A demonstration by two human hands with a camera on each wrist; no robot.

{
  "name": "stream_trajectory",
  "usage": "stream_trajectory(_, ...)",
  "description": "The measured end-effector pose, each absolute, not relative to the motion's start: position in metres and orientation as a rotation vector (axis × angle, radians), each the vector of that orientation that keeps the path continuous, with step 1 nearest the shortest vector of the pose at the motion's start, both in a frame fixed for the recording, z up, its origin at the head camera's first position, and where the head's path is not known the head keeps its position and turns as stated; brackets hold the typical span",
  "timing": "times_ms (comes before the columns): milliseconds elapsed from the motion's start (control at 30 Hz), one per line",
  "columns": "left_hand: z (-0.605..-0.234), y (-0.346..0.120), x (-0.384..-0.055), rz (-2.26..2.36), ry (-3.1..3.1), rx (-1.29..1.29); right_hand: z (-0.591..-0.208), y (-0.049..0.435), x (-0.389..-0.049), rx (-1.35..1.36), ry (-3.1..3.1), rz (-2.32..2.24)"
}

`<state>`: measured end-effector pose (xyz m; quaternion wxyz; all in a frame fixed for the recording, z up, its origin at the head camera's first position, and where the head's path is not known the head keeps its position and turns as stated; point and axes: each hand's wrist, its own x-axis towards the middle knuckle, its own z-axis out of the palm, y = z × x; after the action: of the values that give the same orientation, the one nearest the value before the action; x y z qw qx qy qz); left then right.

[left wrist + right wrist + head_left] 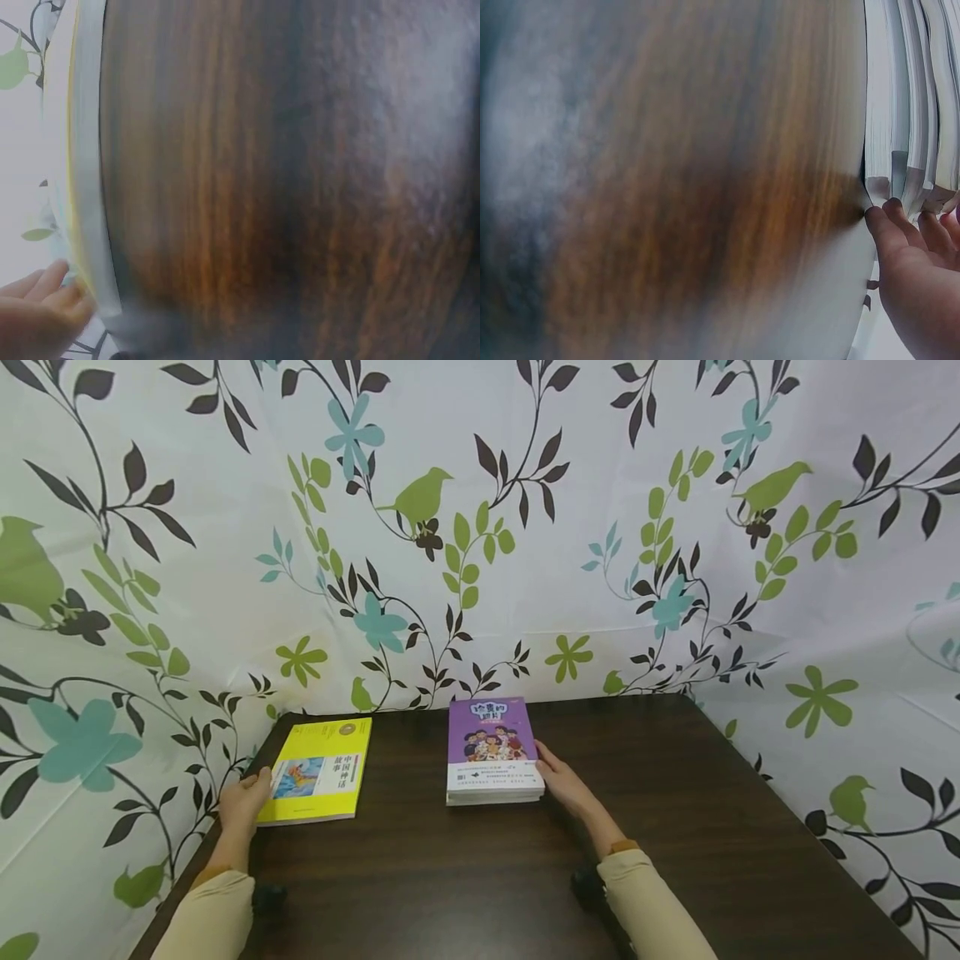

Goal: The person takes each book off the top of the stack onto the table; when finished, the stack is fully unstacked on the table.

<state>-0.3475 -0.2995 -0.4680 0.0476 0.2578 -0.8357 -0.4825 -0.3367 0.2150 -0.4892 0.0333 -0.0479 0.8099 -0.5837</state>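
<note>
A yellow book (pixel 322 777) with a small blue picture on its cover lies on the left of the dark wooden table. My left hand (pixel 243 797) touches its left edge. In the left wrist view, the fingers (pixel 52 281) of that hand meet the side of the book near its corner. Farther right, near the table's back edge, is a stack of books (pixel 495 752) topped by a purple and white cover. My right hand (pixel 562 781) rests against the right side of this stack. The right wrist view shows its fingertips (pixel 891 206) along the lower ends of several books.
The dark table (pixel 420 868) reaches back to a white cloth (pixel 525 568) patterned with leaves, birds and flowers. That cloth also hangs along the left and right sides. Dark objects, too dim to identify, show beside both forearms.
</note>
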Motion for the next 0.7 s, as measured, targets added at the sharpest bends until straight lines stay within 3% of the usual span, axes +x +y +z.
stream_trajectory(400,-0.453,-0.28,-0.353,-1.602,-2.361,0.777,-0.488,0.215,-0.339,-0.172,2.509,-1.776)
stream_trajectory(700,-0.518,-0.305,-0.413,-1.62,-2.326,0.686,-0.491,0.215,-0.337,-0.159,2.498,-1.784)
